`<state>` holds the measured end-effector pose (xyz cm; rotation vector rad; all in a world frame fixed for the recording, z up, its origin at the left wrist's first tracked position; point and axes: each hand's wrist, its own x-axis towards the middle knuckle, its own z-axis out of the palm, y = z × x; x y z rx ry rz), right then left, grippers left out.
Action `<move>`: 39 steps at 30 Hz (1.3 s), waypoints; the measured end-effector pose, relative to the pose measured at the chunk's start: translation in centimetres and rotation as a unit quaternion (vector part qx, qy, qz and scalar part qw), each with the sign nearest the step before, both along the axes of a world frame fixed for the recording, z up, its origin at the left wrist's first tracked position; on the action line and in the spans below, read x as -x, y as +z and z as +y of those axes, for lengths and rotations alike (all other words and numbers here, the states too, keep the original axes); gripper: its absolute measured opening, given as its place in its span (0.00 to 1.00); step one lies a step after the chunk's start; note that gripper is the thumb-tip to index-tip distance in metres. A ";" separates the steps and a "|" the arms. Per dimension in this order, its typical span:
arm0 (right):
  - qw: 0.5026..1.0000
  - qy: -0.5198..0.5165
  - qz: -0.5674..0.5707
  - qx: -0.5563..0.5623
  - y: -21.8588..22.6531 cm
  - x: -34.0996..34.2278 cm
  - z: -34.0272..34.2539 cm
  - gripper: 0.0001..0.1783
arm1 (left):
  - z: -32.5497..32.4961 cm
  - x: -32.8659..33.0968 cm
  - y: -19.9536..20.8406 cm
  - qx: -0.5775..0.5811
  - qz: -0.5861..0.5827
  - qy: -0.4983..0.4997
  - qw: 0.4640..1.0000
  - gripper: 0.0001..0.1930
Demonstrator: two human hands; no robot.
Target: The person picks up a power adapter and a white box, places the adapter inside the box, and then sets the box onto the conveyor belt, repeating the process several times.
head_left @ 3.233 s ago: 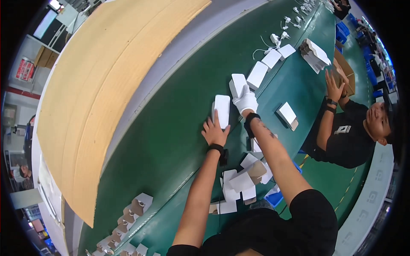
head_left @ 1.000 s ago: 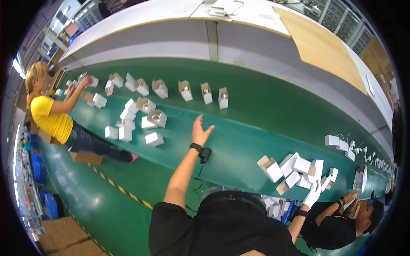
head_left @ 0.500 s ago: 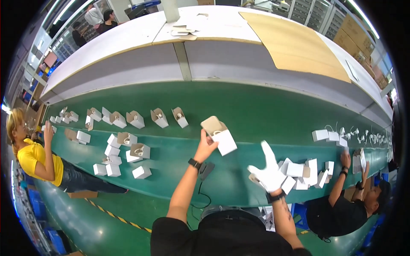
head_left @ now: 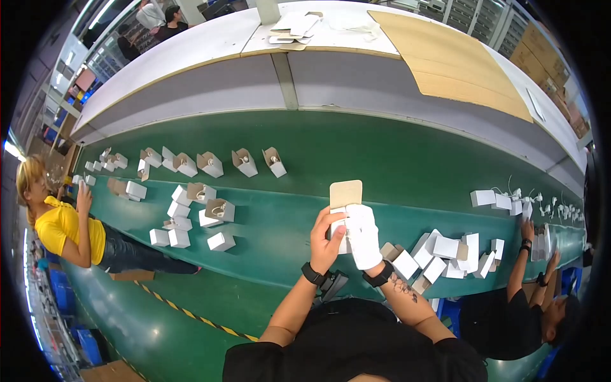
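Observation:
My left hand [head_left: 326,240], bare with a black wristband, grips a small white carton [head_left: 345,193] from its left side. The carton stands upright over the green bench, its brown inner flap raised at the top. My right hand [head_left: 364,237], in a white glove, is closed against the carton's right side, fingers at its upper edge. What is inside the carton is hidden by the hands. To the right of my gloved hand lies a heap of white cartons [head_left: 445,247], some with flaps open.
Open cartons with white items [head_left: 244,162] stand along the bench's far left; more cartons [head_left: 179,209] cluster nearer. White cabled items [head_left: 560,211] lie far right. People work at both sides. A shelf with a brown sheet [head_left: 452,63] runs behind. A dark device [head_left: 333,286] sits at the front edge.
My right hand has moved left from beside the heap, from spread fingers to closing on the carton. The carton, in my left hand, is now more upright. The view has shifted slightly.

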<state>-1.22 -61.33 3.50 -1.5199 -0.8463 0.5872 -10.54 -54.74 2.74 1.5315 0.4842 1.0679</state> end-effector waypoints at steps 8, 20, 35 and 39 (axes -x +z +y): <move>0.958 -0.008 0.278 -0.073 0.8 -2.8 2.1 0.19 | 2.2 -2.5 -0.8 -0.006 0.076 -0.027 0.997 0.19; 0.982 0.089 0.143 0.085 -2.1 -6.0 4.4 0.19 | 3.9 -2.8 -3.1 -0.014 0.291 0.000 0.957 0.50; 0.864 0.272 -0.291 0.308 -1.5 -8.5 12.3 0.23 | 10.4 -3.4 -9.2 0.036 0.251 -0.031 0.967 0.44; 0.812 0.333 -0.477 0.041 -5.7 -8.6 17.8 0.26 | 15.6 -4.1 -16.3 0.081 0.190 0.016 0.978 0.37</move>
